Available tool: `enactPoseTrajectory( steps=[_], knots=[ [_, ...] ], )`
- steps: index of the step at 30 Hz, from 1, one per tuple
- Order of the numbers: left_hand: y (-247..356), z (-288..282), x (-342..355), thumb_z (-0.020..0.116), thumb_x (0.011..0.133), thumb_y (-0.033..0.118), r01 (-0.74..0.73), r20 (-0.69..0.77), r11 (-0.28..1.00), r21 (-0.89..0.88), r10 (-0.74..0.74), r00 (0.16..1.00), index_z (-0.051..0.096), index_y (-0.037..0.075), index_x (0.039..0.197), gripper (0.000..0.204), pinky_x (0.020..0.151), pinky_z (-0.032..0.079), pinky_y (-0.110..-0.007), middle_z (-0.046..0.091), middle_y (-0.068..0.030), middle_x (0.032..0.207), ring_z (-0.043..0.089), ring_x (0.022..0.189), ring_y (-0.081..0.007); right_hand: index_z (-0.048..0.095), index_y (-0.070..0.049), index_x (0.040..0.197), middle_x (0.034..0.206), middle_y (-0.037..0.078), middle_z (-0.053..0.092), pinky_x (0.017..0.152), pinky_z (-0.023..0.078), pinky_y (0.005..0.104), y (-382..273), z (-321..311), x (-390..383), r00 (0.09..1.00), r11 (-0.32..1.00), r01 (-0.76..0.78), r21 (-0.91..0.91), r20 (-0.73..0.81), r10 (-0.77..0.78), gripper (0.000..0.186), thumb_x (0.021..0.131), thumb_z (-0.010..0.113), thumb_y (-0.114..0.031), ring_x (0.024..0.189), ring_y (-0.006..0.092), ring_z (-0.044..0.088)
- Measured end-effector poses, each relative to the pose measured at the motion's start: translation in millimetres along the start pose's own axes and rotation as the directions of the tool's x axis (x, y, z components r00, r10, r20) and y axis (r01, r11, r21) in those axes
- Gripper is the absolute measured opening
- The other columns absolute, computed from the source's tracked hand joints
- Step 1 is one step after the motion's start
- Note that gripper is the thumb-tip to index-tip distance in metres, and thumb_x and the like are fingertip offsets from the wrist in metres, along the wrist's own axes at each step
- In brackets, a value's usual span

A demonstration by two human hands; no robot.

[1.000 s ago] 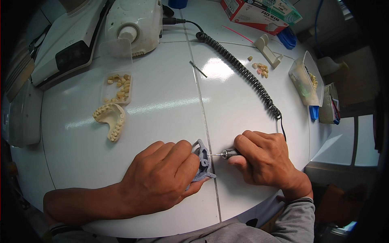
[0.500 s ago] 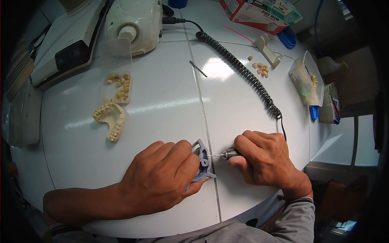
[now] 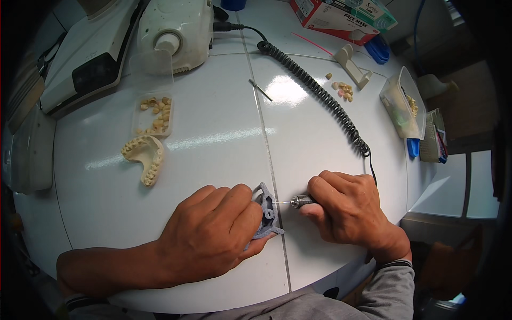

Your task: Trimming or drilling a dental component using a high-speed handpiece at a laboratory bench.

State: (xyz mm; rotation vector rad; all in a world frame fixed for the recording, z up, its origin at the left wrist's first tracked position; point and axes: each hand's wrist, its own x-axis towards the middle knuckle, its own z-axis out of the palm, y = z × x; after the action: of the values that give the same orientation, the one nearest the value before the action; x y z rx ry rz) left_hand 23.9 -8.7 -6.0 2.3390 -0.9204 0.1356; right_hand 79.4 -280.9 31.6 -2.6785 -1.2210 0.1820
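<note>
My left hand is closed around a rough blue-grey cast framework, part of which is hidden behind my fingers. In my right hand is a dark rotary handpiece with a silver nose, gripped between thumb and curled fingers. Its thin metal bur points left and meets the edge of the framework, near a small ring on it. Up and to the left of my hands lies a cream dental arch model with teeth.
A coiled black cord runs from the white control unit. Loose tooth pieces fill a clear box; more lie beside a cream holder. A spare bur, plastic tub and mask box sit farther off.
</note>
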Motion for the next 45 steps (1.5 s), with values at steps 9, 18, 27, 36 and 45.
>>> enactPoseTrajectory(
  steps=[9,18,27,36,45],
  knots=[
    [-0.1,-0.7,0.9,0.094,0.073,0.025,-0.003,-0.006,1.000,0.000,0.003,1.000,0.062,0.001,0.088,0.043,0.059,0.047,-0.036,0.054,-0.0127,0.089,0.055,0.069,-0.0230,0.059,-0.011,0.087,0.068,0.003,0.056,0.044,0.042,0.0351,0.3,-0.6,-0.2,1.000,1.000,0.001,0.004,0.002,-0.001,0.044,0.110,0.062,-0.048,0.053,0.0198,0.062],
    [-0.1,0.4,0.2,0.094,0.073,0.025,-0.003,-0.006,1.000,-0.005,0.003,1.000,0.061,0.001,0.087,0.043,0.059,0.047,-0.037,0.054,-0.0128,0.089,0.055,0.068,-0.0234,0.058,-0.011,0.087,0.069,0.003,0.056,0.044,0.042,0.0356,-0.4,-1.7,0.2,1.000,1.000,0.002,0.001,-0.004,-0.002,0.043,0.109,0.064,-0.047,0.054,0.0200,0.062],
    [0.1,0.1,0.6,0.094,0.074,0.025,-0.004,-0.010,1.000,-0.008,0.004,1.000,0.061,0.001,0.086,0.043,0.060,0.047,-0.037,0.054,-0.0130,0.089,0.056,0.068,-0.0235,0.058,-0.011,0.087,0.069,0.002,0.056,0.044,0.042,0.0353,-0.5,-2.0,-0.1,1.000,1.000,-0.005,0.002,0.011,0.005,0.043,0.109,0.064,-0.048,0.056,0.0196,0.063],
    [0.1,0.2,0.1,0.095,0.074,0.025,0.009,-0.012,1.000,-0.014,-0.009,1.000,0.061,0.002,0.086,0.043,0.059,0.047,-0.037,0.053,-0.0120,0.090,0.055,0.068,-0.0232,0.059,-0.010,0.089,0.069,0.003,0.056,0.044,0.042,0.0353,-1.6,-1.4,0.5,1.000,1.000,-0.013,-0.007,-0.003,0.013,0.042,0.109,0.065,-0.047,0.055,0.0199,0.062],
    [-1.3,0.2,-2.2,0.095,0.075,0.027,0.014,-0.027,0.999,-0.032,-0.015,1.000,0.061,0.005,0.085,0.042,0.058,0.045,-0.036,0.053,-0.0091,0.087,0.054,0.067,-0.0212,0.060,-0.009,0.090,0.069,0.003,0.054,0.044,0.040,0.0357,0.5,-2.5,-1.6,1.000,1.000,-0.008,0.005,0.001,0.008,0.041,0.109,0.066,-0.045,0.054,0.0197,0.060]
  ],
)
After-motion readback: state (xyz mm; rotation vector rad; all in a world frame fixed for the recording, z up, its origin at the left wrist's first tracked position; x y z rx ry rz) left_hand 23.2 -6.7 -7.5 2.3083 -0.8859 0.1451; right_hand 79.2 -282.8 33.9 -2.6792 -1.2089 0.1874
